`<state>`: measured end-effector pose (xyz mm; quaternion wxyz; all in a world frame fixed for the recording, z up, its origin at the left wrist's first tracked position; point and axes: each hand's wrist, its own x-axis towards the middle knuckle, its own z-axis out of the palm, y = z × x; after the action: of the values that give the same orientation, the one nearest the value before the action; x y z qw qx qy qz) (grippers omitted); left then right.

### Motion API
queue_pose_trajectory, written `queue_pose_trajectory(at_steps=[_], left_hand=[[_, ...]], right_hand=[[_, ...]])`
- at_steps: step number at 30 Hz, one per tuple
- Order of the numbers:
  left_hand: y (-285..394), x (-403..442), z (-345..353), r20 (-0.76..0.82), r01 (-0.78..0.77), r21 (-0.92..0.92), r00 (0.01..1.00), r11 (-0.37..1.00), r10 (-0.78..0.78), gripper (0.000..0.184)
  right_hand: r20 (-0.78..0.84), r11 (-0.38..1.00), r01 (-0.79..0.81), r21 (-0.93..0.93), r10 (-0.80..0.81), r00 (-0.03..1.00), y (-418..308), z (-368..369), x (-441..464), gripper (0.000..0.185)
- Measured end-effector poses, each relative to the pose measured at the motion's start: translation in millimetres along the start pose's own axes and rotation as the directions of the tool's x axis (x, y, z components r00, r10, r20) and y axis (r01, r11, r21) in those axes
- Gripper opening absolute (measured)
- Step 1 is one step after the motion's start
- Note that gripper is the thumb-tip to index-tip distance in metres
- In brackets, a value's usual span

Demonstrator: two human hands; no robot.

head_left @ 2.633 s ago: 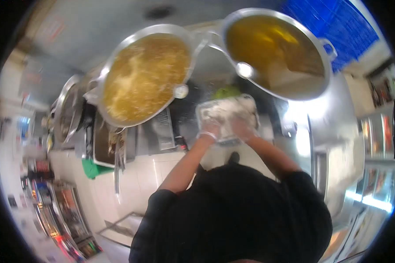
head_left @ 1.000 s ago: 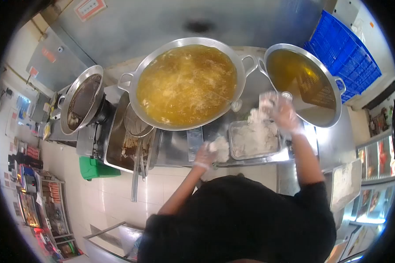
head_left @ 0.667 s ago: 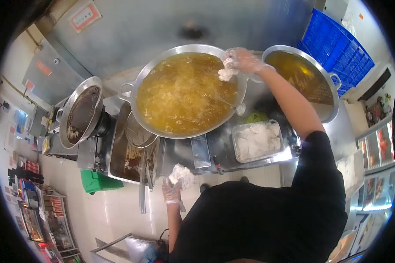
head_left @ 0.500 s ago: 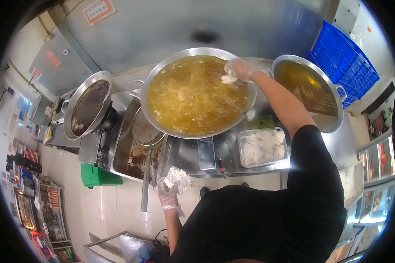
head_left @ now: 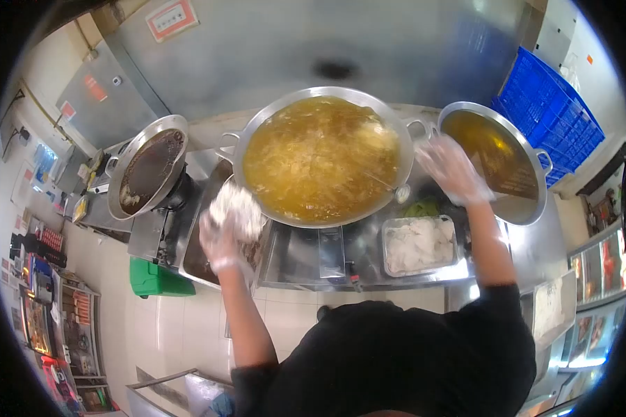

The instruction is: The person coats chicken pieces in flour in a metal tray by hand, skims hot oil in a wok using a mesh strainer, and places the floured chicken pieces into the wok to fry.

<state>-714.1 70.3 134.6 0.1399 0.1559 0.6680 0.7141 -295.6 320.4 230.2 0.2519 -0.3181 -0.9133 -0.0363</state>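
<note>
My left hand (head_left: 218,240), in a clear plastic glove, grips a flour-coated piece of food (head_left: 236,210) above the metal tray, near the left rim of the big pan. The piece is slightly blurred, and its exact kind cannot be told. At the centre stands the wide pan of bubbling oil (head_left: 313,160), with pale froth at its right side. My right hand (head_left: 453,169), gloved too, is open and empty between this pan and the right-hand pan. Below it sits a clear tub (head_left: 419,267) of white-floured pieces.
A pan of still oil (head_left: 476,132) stands at the right, beside blue crates (head_left: 546,111). To the left is a tilted pan of dark liquid (head_left: 153,160). The metal tray (head_left: 191,257) lies by the counter's front edge, above a green bin (head_left: 156,278).
My right hand has let go of a floured piece over the oil and moved right and down. My left hand has risen up and left with its floured piece, from below the counter edge.
</note>
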Motion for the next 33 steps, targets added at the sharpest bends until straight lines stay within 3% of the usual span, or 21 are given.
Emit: queue_pose_trajectory(at_steps=[2, 4, 5, 6, 9, 10, 11, 12, 14, 16, 18, 19, 20, 21, 22, 24, 25, 27, 29, 31, 33], left_hand=[[-1.5, 63.3, 24.4, 0.211, -0.267, 0.307, 0.955, 0.914, 0.208, 0.065], [23.1, 80.4, 74.6, 0.285, -0.405, 0.501, 0.912, 0.765, 0.296, 0.05], [41.2, 79.0, 106.3, 0.204, -0.368, 0.47, 0.93, 0.802, 0.307, 0.045], [23.2, 114.6, 127.2, 0.274, -0.439, 0.599, 0.898, 0.669, 0.344, 0.046], [-0.7, 171.6, 179.4, 0.465, -0.539, 0.74, 0.842, 0.403, 0.272, 0.044], [-2.8, 178.7, 197.2, 0.52, -0.564, 0.749, 0.825, 0.346, 0.219, 0.043], [-8.2, 190.4, 214.2, 0.498, -0.53, 0.776, 0.847, 0.342, 0.183, 0.041], [-16.9, 203.7, 229.4, 0.479, -0.499, 0.8, 0.865, 0.332, 0.146, 0.04], [-35.1, 223.6, 254.5, 0.501, -0.528, 0.821, 0.849, 0.216, 0.169, 0.033], [-82.2, 278.4, 272.7, 0.568, -0.578, 0.816, 0.807, 0.017, 0.163, 0.032], [-95.0, 304.5, 281.3, 0.581, -0.578, 0.813, 0.796, -0.07, 0.171, 0.033], [-87.9, 301.2, 283.0, 0.584, -0.571, 0.812, 0.799, -0.126, 0.142, 0.033], [-80.0, 296.8, 284.9, 0.587, -0.564, 0.806, 0.802, -0.182, 0.114, 0.034], [-62.3, 287.1, 290.8, 0.609, -0.569, 0.763, 0.792, -0.305, 0.045, 0.035], [-50.0, 275.4, 291.0, 0.69, -0.562, 0.62, 0.723, -0.547, 0.039, 0.034], [-54.2, 315.7, 276.4, 0.885, -0.593, 0.42, 0.434, -0.686, 0.167, 0.033], [-20.8, 278.4, 264.1, 0.874, -0.532, 0.44, 0.44, -0.723, 0.208, 0.037], [65.0, 161.3, 261.2, 0.673, -0.652, 0.732, 0.647, -0.198, 0.358, 0.037], [139.2, 39.7, 252.5, 0.386, -0.457, 0.875, 0.858, 0.159, 0.338, 0.04], [112.2, 97.1, 187.9, 0.564, -0.782, 0.621, 0.488, 0.047, 0.667, 0.037], [117.9, 53.5, 135.8, 0.61, -0.574, 0.759, 0.46, -0.307, 0.646, 0.034]], right_hand=[[-0.011, 0.962, -0.048, 0.27, 0.053, 0.999, -12.4, -24.7, -54.9, 0.028], [0.25, 0.881, -0.467, 0.077, 0.436, 0.864, -9.2, -28.0, -134.5, 0.03], [0.285, 0.823, -0.53, 0.206, 0.467, 0.837, 1.7, -26.0, -174.8, 0.03], [0.318, 0.743, -0.582, 0.331, 0.494, 0.81, 16.5, -20.3, -216.9, 0.031], [0.344, 0.713, -0.692, 0.111, 0.626, 0.7, 42.4, -12.5, -371.2, 0.031], [0.315, 0.599, -0.801, -0.001, 0.76, 0.569, 44.6, -13.8, -416.1, 0.03], [0.486, 0.513, -0.849, -0.128, 0.778, 0.397, 53.7, -14.8, -452.8, 0.028], [0.395, 0.673, -0.702, -0.233, 0.725, 0.564, 78.9, 11.7, -552.5, 0.024], [0.328, 0.702, -0.656, -0.279, 0.711, 0.622, 59.1, 3.6, -606.0, 0.019], [0.349, 0.276, -0.939, -0.204, 0.917, 0.194, 5.9, -39.1, -552.6, 0.019], [0.414, 0.373, -0.91, -0.181, 0.868, 0.274, 5.7, -34.7, -587.0, 0.021], [0.443, 0.546, -0.806, -0.231, 0.796, 0.412, 4.9, -32.5, -600.5, 0.023], [0.461, 0.693, -0.667, -0.276, 0.704, 0.541, 4.6, -29.8, -615.2, 0.026], [0.511, 0.866, -0.351, -0.355, 0.494, 0.703, 11.8, -33.1, -622.0, 0.028], [0.502, 0.698, -0.689, -0.195, 0.674, 0.542, 14.7, -39.3, -607.8, 0.029], [0.521, 0.441, -0.883, -0.161, 0.798, 0.303, 14.9, -46.4, -546.1, 0.033], [0.524, 0.481, -0.829, -0.286, 0.803, 0.285, 17.5, -52.2, -510.1, 0.037], [0.582, 0.292, -0.948, -0.123, 0.796, 0.169, 37.3, -43.8, -460.0, 0.035], [0.513, 0.562, -0.827, -0.018, 0.715, 0.474, 54.2, -12.2, -447.7, 0.035], [0.643, 0.637, -0.767, 0.082, 0.554, 0.529, 79.5, 22.6, -411.2, 0.034], [0.59, 0.714, -0.676, 0.183, 0.47, 0.656, 101.5, 83.4, -400.8, 0.033]])
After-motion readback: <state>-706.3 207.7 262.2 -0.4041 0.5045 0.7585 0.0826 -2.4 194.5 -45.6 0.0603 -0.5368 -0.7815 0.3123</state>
